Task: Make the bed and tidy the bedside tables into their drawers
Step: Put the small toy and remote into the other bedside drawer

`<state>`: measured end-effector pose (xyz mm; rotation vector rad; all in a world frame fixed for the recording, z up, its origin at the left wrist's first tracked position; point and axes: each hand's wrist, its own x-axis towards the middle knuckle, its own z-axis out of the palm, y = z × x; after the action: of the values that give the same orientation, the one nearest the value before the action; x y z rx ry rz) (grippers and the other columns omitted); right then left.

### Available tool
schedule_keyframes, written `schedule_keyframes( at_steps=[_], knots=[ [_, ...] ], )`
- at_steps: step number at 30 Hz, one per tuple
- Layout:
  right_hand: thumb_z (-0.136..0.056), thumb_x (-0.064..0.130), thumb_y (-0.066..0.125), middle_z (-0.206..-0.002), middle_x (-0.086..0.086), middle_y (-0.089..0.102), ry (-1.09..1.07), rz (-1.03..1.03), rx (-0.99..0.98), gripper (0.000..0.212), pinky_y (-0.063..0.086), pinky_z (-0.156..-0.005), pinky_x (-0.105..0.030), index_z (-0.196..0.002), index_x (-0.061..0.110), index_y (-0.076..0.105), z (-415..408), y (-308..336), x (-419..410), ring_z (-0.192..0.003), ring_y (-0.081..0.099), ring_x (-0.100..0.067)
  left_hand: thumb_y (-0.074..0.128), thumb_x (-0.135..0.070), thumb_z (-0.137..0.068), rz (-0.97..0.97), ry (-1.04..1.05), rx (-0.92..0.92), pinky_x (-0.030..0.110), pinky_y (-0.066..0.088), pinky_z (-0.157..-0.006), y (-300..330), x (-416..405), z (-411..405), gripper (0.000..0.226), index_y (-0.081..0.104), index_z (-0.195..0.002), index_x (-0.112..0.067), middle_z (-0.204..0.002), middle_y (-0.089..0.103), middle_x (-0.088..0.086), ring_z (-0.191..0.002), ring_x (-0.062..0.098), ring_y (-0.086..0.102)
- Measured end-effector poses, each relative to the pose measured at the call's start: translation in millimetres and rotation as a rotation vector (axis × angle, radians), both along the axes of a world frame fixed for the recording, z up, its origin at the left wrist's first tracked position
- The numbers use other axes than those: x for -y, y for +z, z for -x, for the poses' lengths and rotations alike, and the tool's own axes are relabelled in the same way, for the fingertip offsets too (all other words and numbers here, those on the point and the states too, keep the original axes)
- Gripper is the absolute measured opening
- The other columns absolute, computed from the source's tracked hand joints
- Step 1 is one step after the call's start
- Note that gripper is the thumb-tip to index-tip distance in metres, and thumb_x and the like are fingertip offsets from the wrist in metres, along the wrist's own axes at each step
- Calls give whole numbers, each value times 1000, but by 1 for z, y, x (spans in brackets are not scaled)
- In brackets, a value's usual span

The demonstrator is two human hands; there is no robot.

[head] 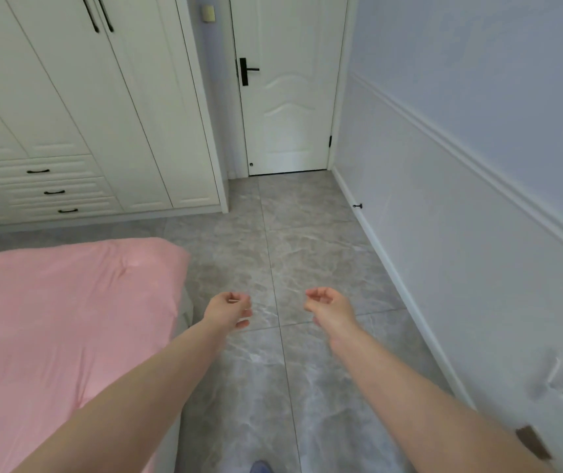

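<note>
Both hands, left [228, 310] and right [329, 307], hang over the floor [307, 254] at frame centre, fingers loosely curled, holding nothing. The bed [68, 319] lies lower left. No bedside table shows; walking on risks skipping them.

We're looking into a home bedroom here. A bed [68, 319] under a smooth pink cover is taking up the lower left, and a tall white fitted wardrobe [78, 107] with three small drawers [48, 191] is standing along the wall beyond it. A white panelled door [288, 87] with a black handle is sitting closed at the far end, and grey marbled tiles [290, 261] are running across the floor.
</note>
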<state>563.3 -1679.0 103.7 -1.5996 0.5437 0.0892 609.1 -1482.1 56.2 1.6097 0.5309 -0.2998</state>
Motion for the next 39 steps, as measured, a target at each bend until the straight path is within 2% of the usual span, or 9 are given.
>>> schedule_keyframes(
  at_steps=[4,7,15,19,22,26,30,35,39],
  knots=[
    [-81,-1,67,-84,5,63,12,23,5,20,51,-86,-34,-90,17,66,-62,12,-26,-84,59,-12,62,-11,-91,3,-15,24,29,53,-61,16,-23,-57,5,57,-90,-10,-92,60,8,-74,15,62],
    [-80,1,67,-88,3,65,34,31,21,23,52,-90,-38,-86,23,65,-99,20,-41,-88,61,-13,63,-10,-90,-11,-23,24,28,52,-60,19,-38,-90,6,58,-88,-12,-93,62,9,-73,15,62],
    [-78,-2,68,-90,2,65,82,22,41,26,50,-87,-32,-86,23,65,-191,18,-60,-87,61,-12,62,-10,-90,19,7,-7,28,54,-64,11,-54,-161,6,57,-92,-12,-88,62,6,-73,15,62],
    [-80,-1,67,-87,3,65,107,17,31,26,48,-81,-29,-85,23,64,-251,6,-59,-83,60,-10,61,-12,-91,-15,18,-21,23,51,-53,3,-55,-211,10,57,-100,-11,-81,61,4,-65,12,61],
    [-81,-2,66,-87,2,65,133,7,28,24,47,-76,-25,-87,21,65,-300,0,-52,-82,59,-11,61,-14,-91,-68,14,-19,20,49,-52,3,-53,-252,6,55,-94,-15,-79,60,2,-63,8,60],
    [-78,-3,67,-85,1,65,170,16,31,27,47,-78,-29,-80,24,63,-372,0,-41,-77,59,-10,60,-10,-93,-91,72,-30,18,44,-49,14,-46,-309,15,54,-82,-17,-72,57,2,-49,3,55],
    [-74,1,70,-85,3,67,213,20,39,24,48,-77,-31,-79,24,65,-437,4,-42,-80,61,-13,60,-11,-94,-45,143,4,14,41,-42,31,-47,-366,11,53,-86,-15,-70,55,1,-39,-1,53],
    [-77,-2,68,-88,1,66,304,16,63,24,45,-72,-23,-92,17,68,-500,8,-67,-76,58,-8,62,-20,-92,50,147,-10,24,49,-67,33,-59,-407,5,58,-95,-18,-83,61,-2,-71,10,61],
    [-76,0,69,-88,1,67,357,56,65,24,43,-68,-22,-90,20,68,-554,2,-96,-77,59,-10,64,-16,-91,56,171,-35,22,51,-61,18,-92,-447,11,57,-100,-16,-86,61,2,-70,12,61]
  ],
)
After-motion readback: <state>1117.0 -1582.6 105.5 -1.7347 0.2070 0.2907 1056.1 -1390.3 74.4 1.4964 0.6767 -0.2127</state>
